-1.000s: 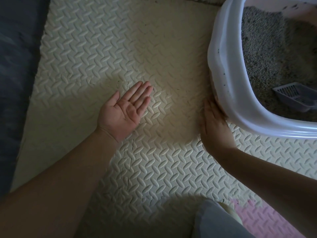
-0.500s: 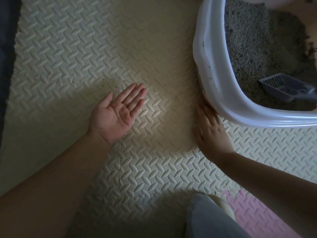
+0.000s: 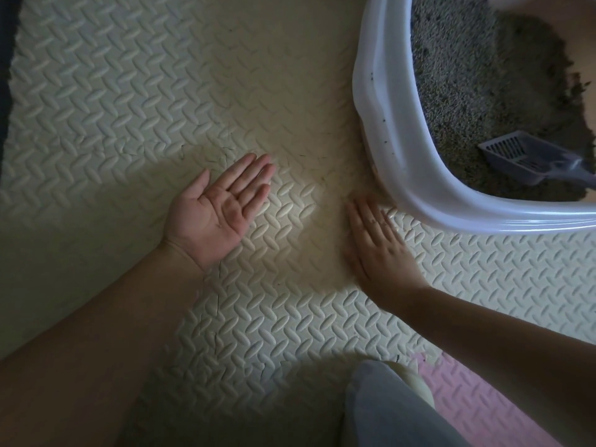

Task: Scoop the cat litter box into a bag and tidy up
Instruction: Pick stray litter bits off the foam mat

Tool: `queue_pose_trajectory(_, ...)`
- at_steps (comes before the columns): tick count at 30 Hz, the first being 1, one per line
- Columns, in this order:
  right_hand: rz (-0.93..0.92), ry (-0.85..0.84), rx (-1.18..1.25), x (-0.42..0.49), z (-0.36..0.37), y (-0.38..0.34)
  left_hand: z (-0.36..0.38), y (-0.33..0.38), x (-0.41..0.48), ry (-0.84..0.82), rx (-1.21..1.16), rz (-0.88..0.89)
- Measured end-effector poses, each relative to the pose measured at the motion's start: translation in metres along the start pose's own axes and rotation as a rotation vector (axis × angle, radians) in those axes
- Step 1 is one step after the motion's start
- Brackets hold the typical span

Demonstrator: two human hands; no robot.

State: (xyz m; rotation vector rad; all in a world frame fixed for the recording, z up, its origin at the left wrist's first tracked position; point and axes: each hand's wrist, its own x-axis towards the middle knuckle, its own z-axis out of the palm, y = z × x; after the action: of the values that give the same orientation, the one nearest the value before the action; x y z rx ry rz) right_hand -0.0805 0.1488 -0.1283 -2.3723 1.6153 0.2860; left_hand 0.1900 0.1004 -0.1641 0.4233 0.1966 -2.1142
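We're over a cream foam mat [image 3: 193, 91] with a herringbone emboss. Left of the litter box [image 3: 387, 130] and well apart from it, a dark floor strip [image 3: 4, 75] runs along the mat edge. Nearer us than the box are a pink mat tile [image 3: 467, 401] and a grey-clad knee [image 3: 387, 411]. A few dark specks [image 3: 225, 153] lie on the mat left of the box.

The box is white-rimmed and sits on the mat, holding grey litter [image 3: 467, 91]. A grey slotted scoop [image 3: 516, 156] lies on the litter by the near wall, handle pointing away from the hands. The box's rim and wall stand between the scoop and both hands.

Right hand [image 3: 377, 250] – palm down, flat on the mat, fingers straight and close together, gripping nothing. Its fingertips sit just beside the box's near-left corner; we can't tell if they touch, as the fingers are blurred.

Left hand [image 3: 219, 214] – palm up, back on the mat, fingers straight and together, empty, farther left of the box than the right hand.
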Motion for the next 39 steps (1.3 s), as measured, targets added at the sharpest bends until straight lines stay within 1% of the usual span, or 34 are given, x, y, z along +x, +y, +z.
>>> queue_pose_trajectory(3,0.102,0.055,0.036,0.017,-0.001,0.001,0.0,-0.002,0.001,-0.002,-0.006,-0.012)
queue_pose_trajectory(8,0.175,0.009,0.089,0.031,0.0,-0.007,0.0,-0.003,0.004,-0.009,-0.016,-0.032)
queue_pose_trajectory(12,0.047,0.015,0.02,0.013,0.001,-0.012,0.002,0.0,0.003,-0.043,-0.025,-0.026)
queue_pose_trajectory(15,-0.055,-0.047,-0.037,-0.005,0.008,-0.013,0.003,0.001,0.002,-0.039,-0.009,-0.008)
queue_pose_trajectory(17,-0.088,-0.05,-0.059,-0.011,0.01,-0.014,0.003,0.0,0.001,-0.027,0.0,0.004)
queue_pose_trajectory(20,-0.084,-0.036,0.041,-0.012,0.009,-0.012,0.003,-0.002,0.002,-0.03,0.005,-0.011)
queue_pose_trajectory(24,-0.045,0.055,0.215,-0.015,0.006,0.0,0.003,-0.01,0.002,-0.043,0.027,-0.046)
queue_pose_trajectory(28,-0.058,0.142,0.284,-0.025,0.008,0.014,-0.001,-0.017,0.001,-0.026,0.056,-0.052)
queue_pose_trajectory(30,-0.007,0.204,0.342,-0.029,0.008,0.018,-0.002,-0.019,0.002,-0.029,0.043,-0.061)
queue_pose_trajectory(34,0.204,0.341,0.476,-0.03,0.006,0.02,0.0,-0.021,0.003,-0.043,0.026,-0.084)
queue_pose_trajectory(37,0.354,0.384,0.643,-0.024,0.009,0.019,0.0,-0.024,0.004,-0.034,0.036,-0.085)
queue_pose_trajectory(39,0.436,0.41,0.709,-0.015,0.01,0.014,0.0,-0.027,0.005,-0.022,0.044,-0.084)
